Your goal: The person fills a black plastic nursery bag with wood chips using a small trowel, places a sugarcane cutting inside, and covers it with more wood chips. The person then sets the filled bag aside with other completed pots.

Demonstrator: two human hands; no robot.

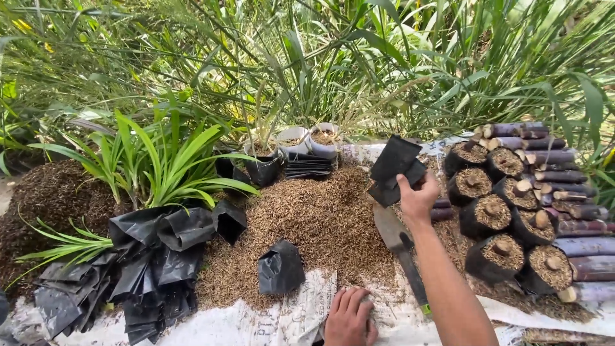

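At the near edge, the left hand (349, 318) is being rested on the printed sheet (282, 320) that is spread under the work, its fingers together and curled down against the sheet, seemingly as a brace. Just beside it, a trowel (400, 247) is lying flat along the edge of the husk heap (314, 224), within easy reach. An empty black bag (280, 268) is being left slumped on the heap's near slope, and more black bags (154, 256) are being kept in a loose pile to the left. Farther out, a flat black nursery bag (395, 168) is being held up over the heap by the right hand (418, 197), fingers clamped on its lower edge. To the right, filled bags (503, 221), each with a cut cane piece set upright in husk, are being kept in close rows beside stacked purple cane lengths (564, 192). Beyond, white pots (307, 142) are standing against tall grass (359, 57).
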